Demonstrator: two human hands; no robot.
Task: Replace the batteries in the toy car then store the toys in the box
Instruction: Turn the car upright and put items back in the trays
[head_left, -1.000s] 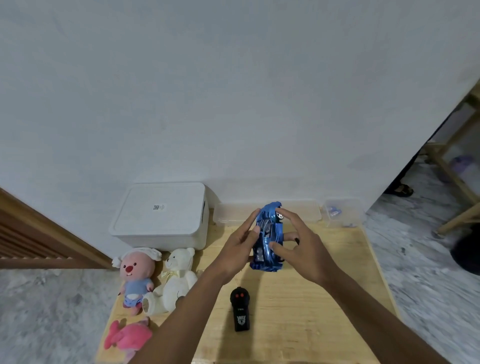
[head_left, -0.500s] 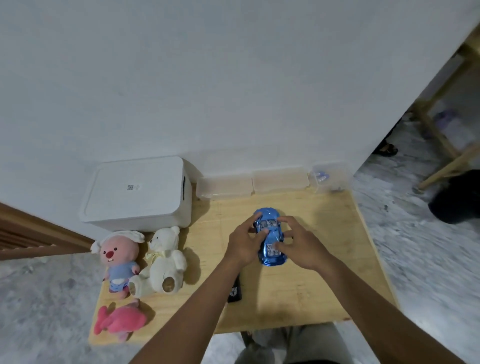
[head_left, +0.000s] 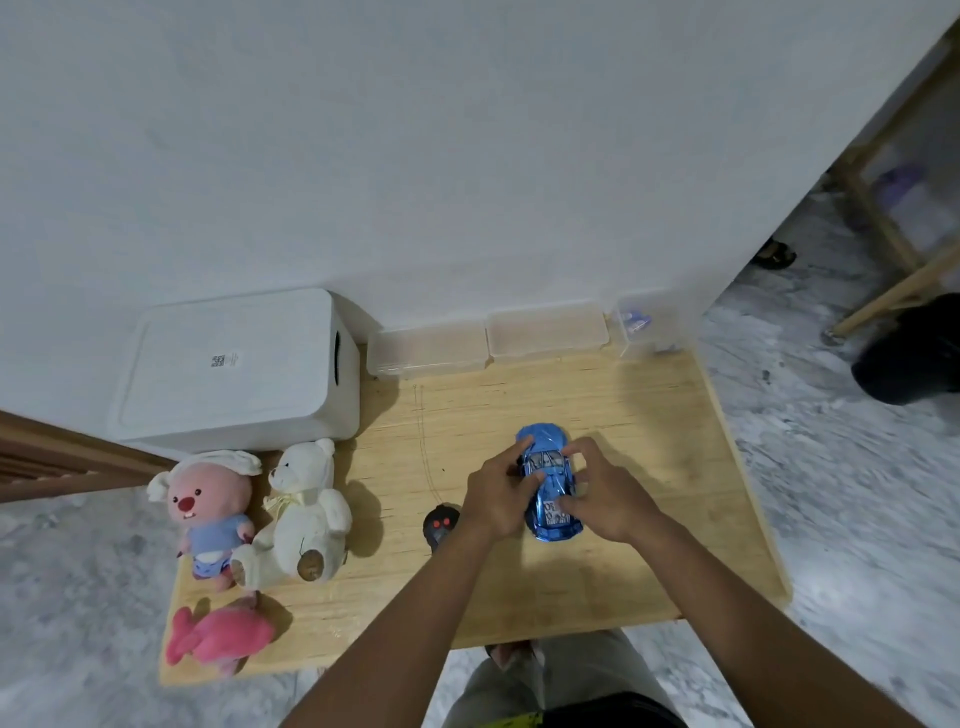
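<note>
A shiny blue toy car (head_left: 546, 478) rests roof-up on the wooden table (head_left: 649, 467), nose pointing away from me. My left hand (head_left: 496, 493) grips its left side and my right hand (head_left: 605, 493) grips its right side and rear. A black remote control (head_left: 439, 525) lies just left of my left wrist, partly hidden by it. The white lidded storage box (head_left: 234, 371) stands at the table's back left. A pink plush in blue clothes (head_left: 208, 506), a white teddy bear (head_left: 301, 514) and a pink fish plush (head_left: 218, 636) sit along the left edge.
Two clear lidded containers (head_left: 431, 348) (head_left: 548, 330) and a small clear box (head_left: 644, 325) line the wall at the back. The wall rises right behind the table. A wooden frame (head_left: 893, 249) and a dark object (head_left: 914, 353) stand on the marble floor to the right.
The car was held up tilted in both hands a second ago; it has come down onto the table, roof up. My view has tilted down and pulled back.
</note>
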